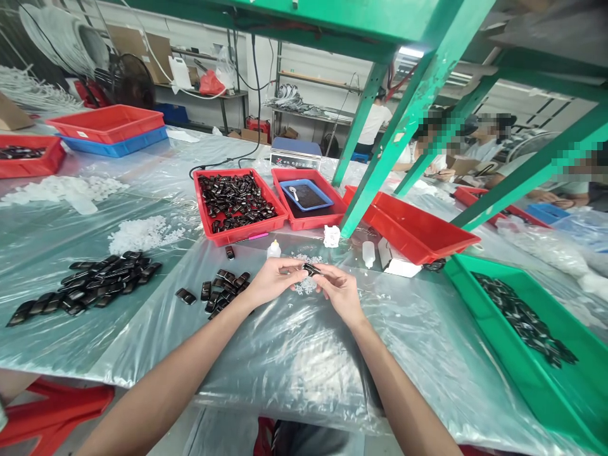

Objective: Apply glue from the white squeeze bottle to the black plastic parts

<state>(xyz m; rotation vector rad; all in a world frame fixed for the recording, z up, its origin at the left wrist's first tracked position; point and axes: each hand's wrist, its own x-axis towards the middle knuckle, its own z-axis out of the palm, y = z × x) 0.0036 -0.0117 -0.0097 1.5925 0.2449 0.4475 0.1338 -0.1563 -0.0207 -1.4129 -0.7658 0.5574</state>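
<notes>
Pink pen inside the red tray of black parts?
No, the pink pen lies on the plastic-covered table, just outside the near edge of the red tray.

Glossy, wrinkled clear plastic covers the counter (304, 373); smooth green plastic tray (536, 304), lower right of the frame.

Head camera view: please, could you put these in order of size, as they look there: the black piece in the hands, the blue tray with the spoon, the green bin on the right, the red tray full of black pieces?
1. Green bin
2. Red tray
3. Blue tray
4. Held black piece
</notes>
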